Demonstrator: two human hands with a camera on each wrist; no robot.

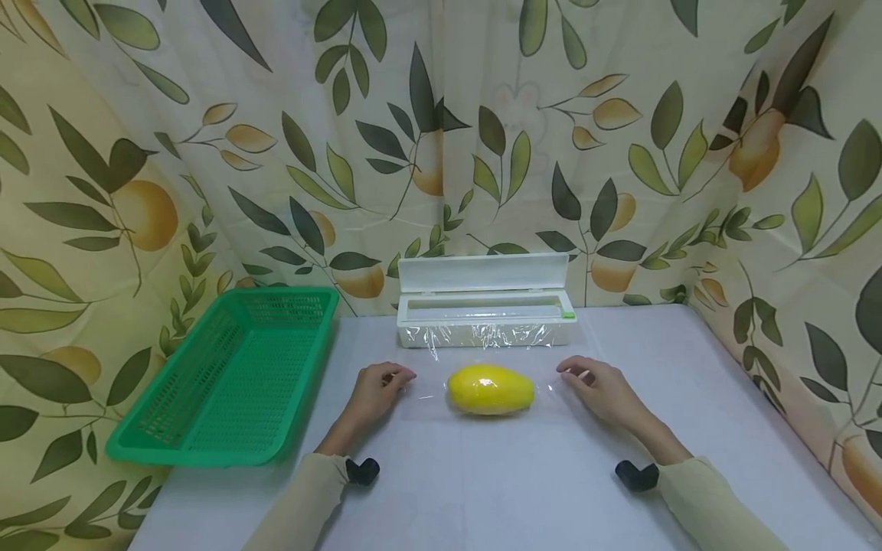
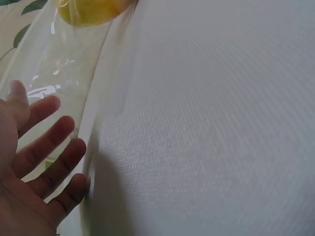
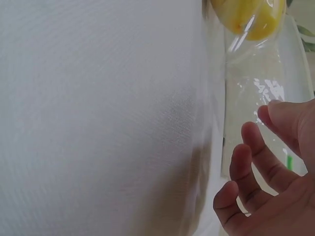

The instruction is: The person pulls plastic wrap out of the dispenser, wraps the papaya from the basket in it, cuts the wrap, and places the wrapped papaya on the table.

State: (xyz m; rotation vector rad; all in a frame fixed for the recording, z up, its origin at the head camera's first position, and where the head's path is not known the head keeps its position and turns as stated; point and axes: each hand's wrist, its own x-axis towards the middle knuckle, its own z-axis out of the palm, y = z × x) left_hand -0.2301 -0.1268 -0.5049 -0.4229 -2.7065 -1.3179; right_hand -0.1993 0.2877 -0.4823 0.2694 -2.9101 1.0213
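Head view: one mango, one basket, two hands, left hand and right hand.

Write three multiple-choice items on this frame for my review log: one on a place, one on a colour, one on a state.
1. Where does the yellow fruit lie?
A. in the basket
B. on the table between the two hands
C. inside the dispenser

2. What colour is the basket?
A. green
B. red
C. white

3. How is the lid of the film dispenser?
A. shut
B. missing
C. open, raised at the back

Key: 1 B, the fruit sits on the table under clear film, with the left hand and the right hand on either side. 2 A, its mesh is green throughout. 3 C, the white lid stands up behind the open tray.
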